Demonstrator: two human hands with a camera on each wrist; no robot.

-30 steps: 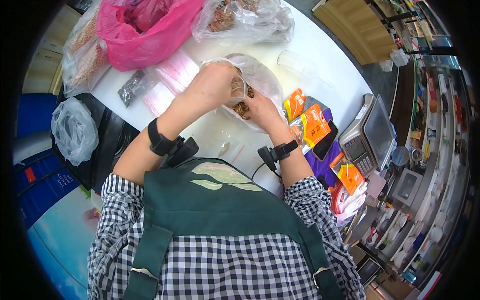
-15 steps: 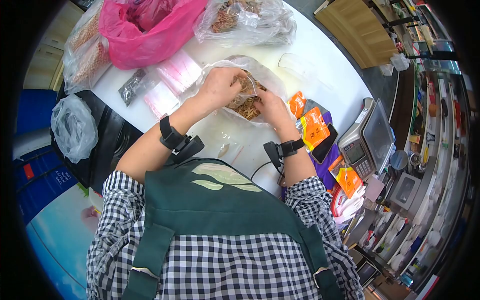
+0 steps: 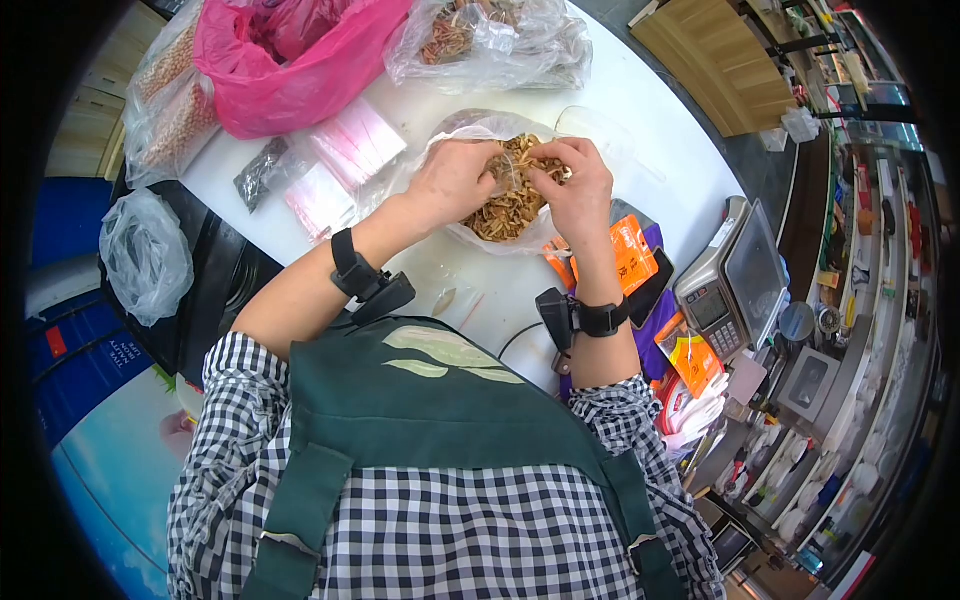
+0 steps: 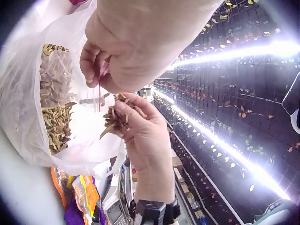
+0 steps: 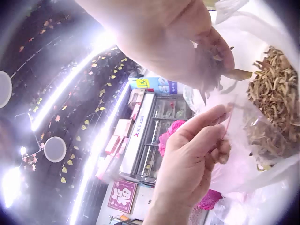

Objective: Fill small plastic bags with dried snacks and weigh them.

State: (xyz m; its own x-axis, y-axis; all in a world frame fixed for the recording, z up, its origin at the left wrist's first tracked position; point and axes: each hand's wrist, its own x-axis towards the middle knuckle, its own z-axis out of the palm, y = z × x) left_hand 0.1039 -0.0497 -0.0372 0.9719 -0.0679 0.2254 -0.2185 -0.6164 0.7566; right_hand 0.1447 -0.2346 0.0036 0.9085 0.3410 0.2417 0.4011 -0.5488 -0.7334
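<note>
"While the left hand (image 3: 450, 181) pinches the small bag (image 5: 263, 133) by its red-lined edge, what is the right hand (image 3: 584, 190) up to?"

"It has a bunch of dried pieces (image 4: 116, 121) gripped between thumb and fingers, a few ends poking out. The two hands are near each other, above the big bag (image 4: 24, 112)."

"And the small bag itself?"

"It hangs from the left fingertips, over the loose pieces (image 3: 503, 220) in the big bag. Being clear film, it leaves me unable to tell which pieces are inside it and which only show through."

"Which step would you call this?"

"Filling by hand, I'd judge: a pinch from the big bag, meant for the small one. That bunch is not in yet."

"What does the next move call for?"

"To my mind, the left hand should hold the mouth apart and steady. The right ought to come right over it and let go only once its fingertips are within the opening. Curled bits like these could snag on the edge, or drop into the big bag, which would cost little."

"Anything else nearby?"

"Some flat bags (image 3: 362, 143) lie off to the person's left, and a scale (image 3: 712, 300) stands well apart on the right. Neither hand touches them."
</note>
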